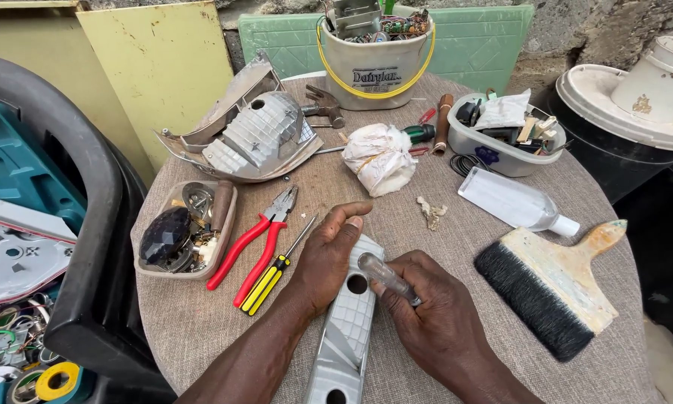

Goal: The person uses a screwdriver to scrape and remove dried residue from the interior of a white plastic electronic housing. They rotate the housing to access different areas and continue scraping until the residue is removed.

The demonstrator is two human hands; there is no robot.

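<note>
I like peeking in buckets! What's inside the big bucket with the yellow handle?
The bucket holds a grey metal part and tangled wires and electronic bits. Whatever lies deeper is hidden by its wall.

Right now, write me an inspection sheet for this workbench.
Surface: round table under a grey-brown woven cover, crowded.
Job's things: long silver reflector part with round holes, lying in front of the person; clear-handled tool.
Clutter: red-handled pliers, yellow-and-black screwdriver, wide black-bristled brush, clear plastic bottle on its side, white rag bundle, hammer, tray of small parts, tub of odds and ends, bucket of scrap, a larger reflector housing.
Hands: left hand steadies the reflector part; right hand grips the clear-handled tool.
Cables: nothing seen on the table.
Surroundings: stone wall, yellow and green panels, black bin at left.
</note>
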